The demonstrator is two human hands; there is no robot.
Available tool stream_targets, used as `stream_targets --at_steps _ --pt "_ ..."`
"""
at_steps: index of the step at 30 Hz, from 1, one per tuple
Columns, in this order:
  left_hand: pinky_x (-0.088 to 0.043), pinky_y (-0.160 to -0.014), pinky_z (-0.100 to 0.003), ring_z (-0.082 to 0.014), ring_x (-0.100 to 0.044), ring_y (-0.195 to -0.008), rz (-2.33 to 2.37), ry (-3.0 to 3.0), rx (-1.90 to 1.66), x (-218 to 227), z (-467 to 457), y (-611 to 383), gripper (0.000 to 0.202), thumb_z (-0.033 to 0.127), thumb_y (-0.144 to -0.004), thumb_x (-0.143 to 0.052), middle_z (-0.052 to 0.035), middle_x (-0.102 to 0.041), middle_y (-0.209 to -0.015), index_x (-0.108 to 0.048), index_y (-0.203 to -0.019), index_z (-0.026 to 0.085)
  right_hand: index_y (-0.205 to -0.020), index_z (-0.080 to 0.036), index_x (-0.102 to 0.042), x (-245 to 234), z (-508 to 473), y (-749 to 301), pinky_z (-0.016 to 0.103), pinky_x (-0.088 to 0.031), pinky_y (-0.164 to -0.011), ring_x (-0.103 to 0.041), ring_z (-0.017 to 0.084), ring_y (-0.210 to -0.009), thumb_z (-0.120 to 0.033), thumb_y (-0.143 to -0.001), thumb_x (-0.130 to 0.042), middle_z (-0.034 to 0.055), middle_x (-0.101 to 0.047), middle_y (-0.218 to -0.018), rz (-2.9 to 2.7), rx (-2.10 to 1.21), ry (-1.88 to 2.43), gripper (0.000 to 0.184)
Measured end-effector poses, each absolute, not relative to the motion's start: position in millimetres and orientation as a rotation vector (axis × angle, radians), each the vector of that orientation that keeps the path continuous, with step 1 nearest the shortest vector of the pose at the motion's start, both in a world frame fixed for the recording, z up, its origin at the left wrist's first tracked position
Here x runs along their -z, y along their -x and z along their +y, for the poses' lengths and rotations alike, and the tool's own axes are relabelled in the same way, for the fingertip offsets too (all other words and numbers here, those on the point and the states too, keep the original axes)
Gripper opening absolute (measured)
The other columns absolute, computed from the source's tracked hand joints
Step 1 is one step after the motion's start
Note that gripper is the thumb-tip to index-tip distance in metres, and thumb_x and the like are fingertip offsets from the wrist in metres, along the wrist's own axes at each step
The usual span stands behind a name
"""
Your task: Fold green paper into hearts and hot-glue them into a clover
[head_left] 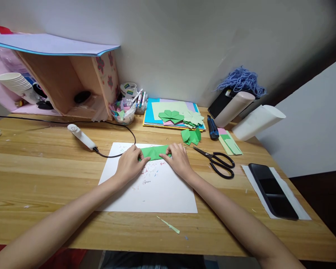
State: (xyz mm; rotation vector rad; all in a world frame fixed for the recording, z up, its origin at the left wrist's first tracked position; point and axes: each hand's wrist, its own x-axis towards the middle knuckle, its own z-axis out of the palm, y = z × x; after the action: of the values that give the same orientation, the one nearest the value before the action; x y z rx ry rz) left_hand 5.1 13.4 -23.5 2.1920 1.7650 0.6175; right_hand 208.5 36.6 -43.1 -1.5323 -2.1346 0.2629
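A folded strip of green paper (154,152) lies across the upper part of a marked white sheet (156,198). At its left end, my left hand (131,160) grips it with the thumb on top and the fingers curled at the edge. The right end is pinched the same way by my right hand (179,158). Both thumbs press on the near edge of the green paper. Just beyond my right hand sits a green folded paper piece (190,136), and black-handled scissors (218,161) lie to its right.
Colored sheets (148,112) with paper flowers (170,116) are stacked at the back. A white corded tool (81,137) stands left. A cutter (212,129), paper strips (229,144) and a phone (273,192) are on the right. A paper sliver (168,225) lies in front.
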Motion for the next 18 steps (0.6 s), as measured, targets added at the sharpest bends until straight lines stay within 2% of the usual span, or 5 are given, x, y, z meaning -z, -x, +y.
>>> stream_targets --at_steps 4,7,10,15,18 --pt "-0.038 -0.065 -0.029 -0.0196 -0.053 -0.081 1.761 -2.082 -0.606 22 16 -3 0.021 0.04 -0.074 -0.057 -0.0027 -0.054 -0.088 -0.052 -0.082 0.021 -0.094 -0.021 -0.058 39 38 -213 0.037 -0.038 -0.077 -0.046 0.024 -0.089 -0.037 -0.083 -0.054 0.0088 -0.054 -0.093 -2.22 -0.255 1.415 0.02" --pt "-0.039 -0.066 -0.03 -0.02 -0.053 -0.084 1.739 -2.063 -0.619 22 18 -2 0.021 0.038 -0.074 -0.058 -0.0023 -0.054 -0.089 -0.052 -0.086 0.022 -0.108 -0.029 -0.059 34 38 -216 0.036 -0.038 -0.083 -0.046 0.022 -0.098 -0.024 -0.086 -0.05 0.0074 -0.053 -0.11 -2.457 -0.247 1.084 0.024" --pt "-0.039 -0.068 -0.03 -0.0195 -0.053 -0.083 1.719 -2.063 -0.644 23 18 -1 0.02 0.037 -0.074 -0.059 -0.0019 -0.054 -0.088 -0.053 -0.086 0.022 -0.112 -0.032 -0.058 32 39 -217 0.037 -0.038 -0.085 -0.047 0.021 -0.102 -0.021 -0.089 -0.044 0.005 -0.056 -0.113 -2.644 -0.194 0.85 0.029" --pt "-0.04 -0.068 -0.029 -0.019 -0.053 -0.083 1.64 -2.055 -0.627 24 20 4 0.017 0.032 -0.074 -0.059 -0.0017 -0.054 -0.088 -0.055 -0.087 0.022 -0.113 -0.028 -0.059 32 40 -221 0.038 -0.041 -0.083 -0.051 0.02 -0.099 -0.023 -0.092 -0.037 0.007 -0.059 -0.113 -2.689 -0.149 0.795 0.03" --pt "-0.041 -0.07 -0.03 -0.0194 -0.053 -0.085 1.6 -2.066 -0.64 23 20 5 0.023 0.029 -0.074 -0.058 -0.0021 -0.054 -0.09 -0.056 -0.096 0.024 -0.11 -0.028 -0.061 30 40 -227 0.04 -0.043 -0.082 -0.052 0.02 -0.097 -0.023 -0.091 -0.04 0.0069 -0.06 -0.114 -2.66 -0.22 0.777 0.028"
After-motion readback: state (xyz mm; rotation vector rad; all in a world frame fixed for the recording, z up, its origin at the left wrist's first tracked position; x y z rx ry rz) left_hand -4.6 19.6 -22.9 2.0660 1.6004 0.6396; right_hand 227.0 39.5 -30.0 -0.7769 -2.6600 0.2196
